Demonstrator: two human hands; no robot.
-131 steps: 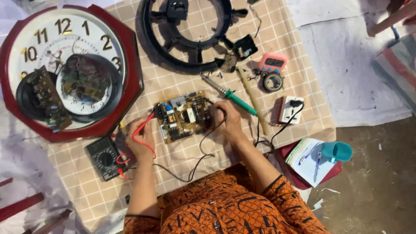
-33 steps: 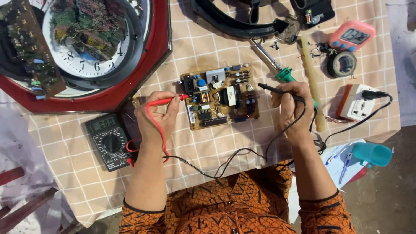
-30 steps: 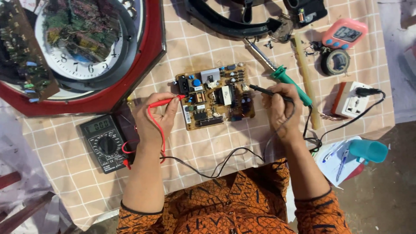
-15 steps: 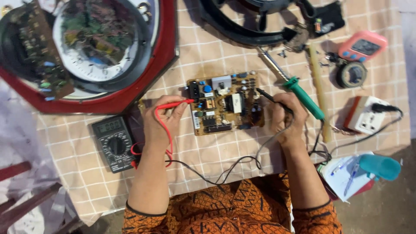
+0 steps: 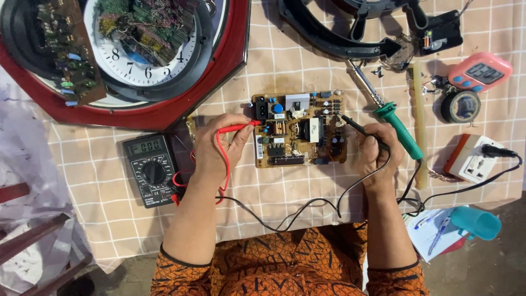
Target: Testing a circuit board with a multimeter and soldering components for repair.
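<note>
On the checked desk [image 5: 307, 186], the circuit board [image 5: 298, 130] lies between the hands: left hand [image 5: 215, 147] fingers pinch the red probe [image 5: 236, 128] at its left edge, right hand [image 5: 377, 152] fingers grip the black probe [image 5: 356, 125] at its right.

An electronics repair bench: multimeter [image 5: 150, 170], soldering iron [image 5: 386, 109] and bare circuit board [image 5: 298, 130] crowd a checked tablecloth [image 5: 285, 60].

Grey multimeter screen [image 5: 147, 146], pink timer display [image 5: 484, 72]
</note>
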